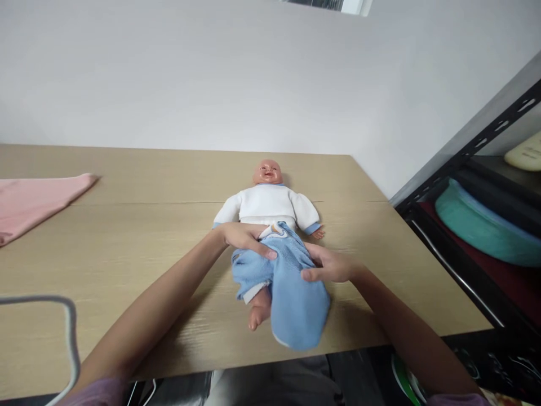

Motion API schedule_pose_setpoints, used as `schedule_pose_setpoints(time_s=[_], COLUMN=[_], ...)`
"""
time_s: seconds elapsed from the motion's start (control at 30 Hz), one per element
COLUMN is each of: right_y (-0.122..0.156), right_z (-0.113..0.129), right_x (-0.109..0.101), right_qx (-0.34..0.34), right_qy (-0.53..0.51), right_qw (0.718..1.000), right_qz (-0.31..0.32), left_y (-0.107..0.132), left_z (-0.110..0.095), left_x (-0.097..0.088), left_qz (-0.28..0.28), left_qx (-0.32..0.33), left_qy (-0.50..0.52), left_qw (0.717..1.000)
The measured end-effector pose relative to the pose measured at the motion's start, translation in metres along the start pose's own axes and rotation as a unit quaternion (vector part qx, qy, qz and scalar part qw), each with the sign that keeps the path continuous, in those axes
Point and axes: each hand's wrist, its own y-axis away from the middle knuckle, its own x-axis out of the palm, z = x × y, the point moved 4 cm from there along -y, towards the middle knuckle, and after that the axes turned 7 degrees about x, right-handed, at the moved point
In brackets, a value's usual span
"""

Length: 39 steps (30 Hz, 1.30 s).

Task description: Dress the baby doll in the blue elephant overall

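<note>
A baby doll (267, 197) in a white top lies on its back on the wooden table (127, 237), head pointing away from me. Light blue trousers (291, 293) cover its lower body; one bare foot (254, 321) sticks out at the left. My left hand (245, 239) grips the trousers at the waist on the doll's left side as I see it. On the other side, my right hand (327, 265) pinches the blue fabric at the hip. Both hands are closed on the cloth.
A folded pink cloth (38, 200) lies at the table's far left. A white cable (67, 327) loops near the front left edge. On the right stands a black metal shelf (465, 163) holding a teal cushion (482, 225). A white wall is behind.
</note>
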Motion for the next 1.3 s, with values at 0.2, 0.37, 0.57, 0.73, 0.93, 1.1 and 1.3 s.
schedule_pose_setpoints(time_s=[0.2, 0.37, 0.57, 0.73, 0.93, 1.1, 1.3], right_y=[0.005, -0.009, -0.010, 0.000, -0.013, -0.020, -0.012], right_z=[0.004, -0.010, -0.013, -0.013, -0.016, -0.018, -0.034], right_x=[0.003, -0.001, 0.006, 0.026, 0.014, 0.014, 0.024], right_qx=[-0.025, -0.058, -0.025, -0.025, -0.096, -0.058, -0.016], right_qy=[-0.014, -0.244, -0.166, -0.150, -0.270, -0.309, -0.204], right_qw=[1.000, 0.965, 0.986, 0.976, 0.955, 0.948, 0.978], right_qz=[0.008, -0.081, 0.024, 0.157, -0.075, -0.045, 0.025], left_y=[0.002, 0.000, 0.003, 0.007, 0.009, 0.006, 0.002], left_z=[0.006, 0.005, 0.013, 0.023, 0.036, 0.043, 0.030], left_x=[0.000, 0.011, 0.004, 0.002, 0.007, 0.009, 0.010], left_qz=[-0.040, 0.035, -0.022, -0.085, -0.107, -0.054, -0.070], left_qx=[-0.012, -0.021, 0.010, -0.027, -0.026, 0.008, 0.016], left_qy=[0.025, 0.066, 0.037, 0.070, 0.152, 0.177, 0.129], left_qw=[0.999, 0.997, 0.999, 0.994, 0.982, 0.983, 0.989])
